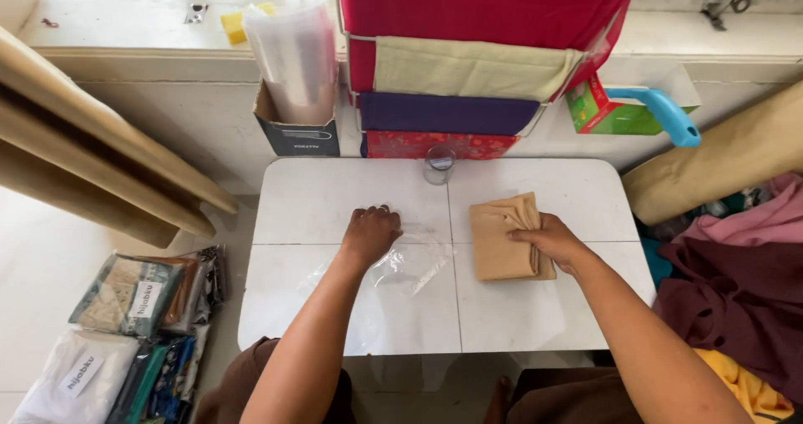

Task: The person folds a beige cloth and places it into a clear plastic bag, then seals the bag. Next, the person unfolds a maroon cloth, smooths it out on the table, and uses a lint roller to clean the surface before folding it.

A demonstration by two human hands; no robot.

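Left hand [369, 232] presses crinkly clear bag [407, 265]; right hand [552, 238] pins folded tan cloth [500, 238].

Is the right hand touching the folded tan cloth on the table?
Touching. The head view shows the right hand resting flat on the folded tan cloth, fingers overlapping its edge.

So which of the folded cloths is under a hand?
The tan cloth on the white table, pressed by the right hand; the cream, purple and red ones hang behind, untouched.

A low white table [535, 315] carries a folded tan cloth [502, 242], a clear plastic bag [410, 265] and a glass [438, 165].
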